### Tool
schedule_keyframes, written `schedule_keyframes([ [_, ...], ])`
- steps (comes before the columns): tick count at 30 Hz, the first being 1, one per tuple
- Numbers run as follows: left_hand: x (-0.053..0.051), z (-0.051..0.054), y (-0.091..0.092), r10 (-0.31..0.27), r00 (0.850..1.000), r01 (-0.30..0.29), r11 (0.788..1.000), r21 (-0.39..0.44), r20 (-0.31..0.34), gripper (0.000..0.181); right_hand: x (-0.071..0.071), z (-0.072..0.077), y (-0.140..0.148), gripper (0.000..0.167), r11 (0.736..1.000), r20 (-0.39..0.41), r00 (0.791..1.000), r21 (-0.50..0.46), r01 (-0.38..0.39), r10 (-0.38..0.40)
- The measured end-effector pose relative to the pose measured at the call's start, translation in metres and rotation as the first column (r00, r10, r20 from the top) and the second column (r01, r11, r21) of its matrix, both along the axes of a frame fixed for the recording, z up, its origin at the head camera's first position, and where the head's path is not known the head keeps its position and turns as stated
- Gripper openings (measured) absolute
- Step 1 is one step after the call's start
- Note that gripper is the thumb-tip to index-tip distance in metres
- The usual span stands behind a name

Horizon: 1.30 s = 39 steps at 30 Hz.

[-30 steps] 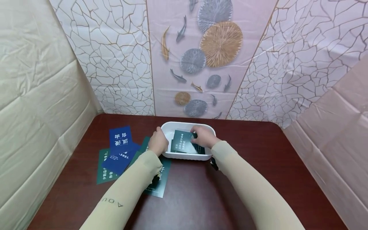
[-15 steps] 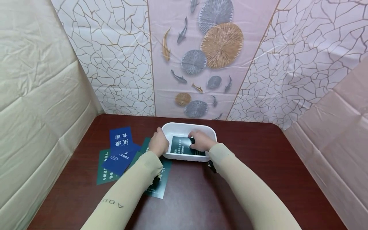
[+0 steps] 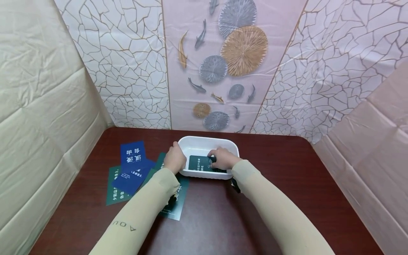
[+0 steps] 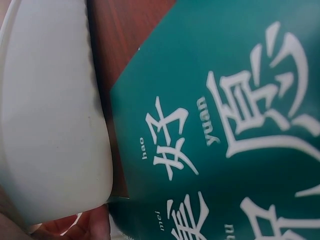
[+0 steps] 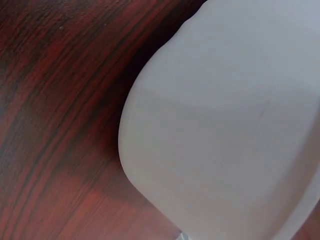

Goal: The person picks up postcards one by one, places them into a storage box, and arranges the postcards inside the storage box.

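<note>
In the head view a white basin stands on the dark red table. My left hand grips its left end, fingers curled over the rim. Inside the basin lies a dark green card with white writing. My right hand reaches in over the right rim, thumb and fingers bent at the card's right part; the fingertips are partly hidden. The left wrist view shows the basin's outer wall and part of my left hand. Only the basin's side fills most of the right wrist view.
Left of the basin, blue cards overlap green cards on the table. More green cards lie under and beside my left forearm; one shows large white characters in the left wrist view. A patterned cloth hangs behind.
Inside the basin, the green card has shifted toward the near wall, and less of it shows. My right hand has moved slightly nearer with it. My left hand stays on the rim.
</note>
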<state>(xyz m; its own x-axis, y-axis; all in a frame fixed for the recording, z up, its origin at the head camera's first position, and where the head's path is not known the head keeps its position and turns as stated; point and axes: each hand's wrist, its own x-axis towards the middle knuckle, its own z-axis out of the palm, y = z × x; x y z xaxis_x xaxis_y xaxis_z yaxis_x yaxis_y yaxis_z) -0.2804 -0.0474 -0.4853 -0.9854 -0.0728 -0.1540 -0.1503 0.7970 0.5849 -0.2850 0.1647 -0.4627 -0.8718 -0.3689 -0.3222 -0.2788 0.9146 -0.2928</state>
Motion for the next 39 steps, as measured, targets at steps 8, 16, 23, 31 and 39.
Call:
schedule_keyframes([
  [8, -0.0011, -0.0033, 0.0008, -0.006, 1.0, 0.006, 1.0, 0.001, -0.007, 0.075, -0.0012, -0.0005, 0.0015, 0.045, 1.0, 0.016, 1.0, -0.017, 0.01, -0.009],
  [16, -0.002, -0.0042, -0.0007, -0.009, 1.0, 0.009, 1.0, 0.005, -0.016, 0.075, -0.0017, 0.0001, 0.0008, 0.045, 0.999, 0.022, 0.999, -0.019, 0.03, -0.029],
  [23, -0.0014, -0.0023, 0.0004, 0.0, 1.0, 0.0, 1.0, 0.006, -0.01, 0.075, -0.002, -0.0016, 0.0019, 0.042, 0.998, 0.012, 0.998, -0.03, 0.064, -0.063],
  [31, -0.0021, -0.0014, 0.0015, -0.003, 1.0, 0.003, 1.0, -0.014, 0.0, 0.073, -0.0035, -0.0047, 0.0056, 0.036, 0.995, 0.026, 0.997, -0.069, 0.077, -0.076],
  [39, -0.0046, -0.0036, 0.002, 0.006, 1.0, -0.006, 1.0, -0.008, 0.017, 0.078, -0.0054, -0.0079, 0.0069, 0.038, 0.988, 0.036, 0.995, -0.117, 0.097, -0.094],
])
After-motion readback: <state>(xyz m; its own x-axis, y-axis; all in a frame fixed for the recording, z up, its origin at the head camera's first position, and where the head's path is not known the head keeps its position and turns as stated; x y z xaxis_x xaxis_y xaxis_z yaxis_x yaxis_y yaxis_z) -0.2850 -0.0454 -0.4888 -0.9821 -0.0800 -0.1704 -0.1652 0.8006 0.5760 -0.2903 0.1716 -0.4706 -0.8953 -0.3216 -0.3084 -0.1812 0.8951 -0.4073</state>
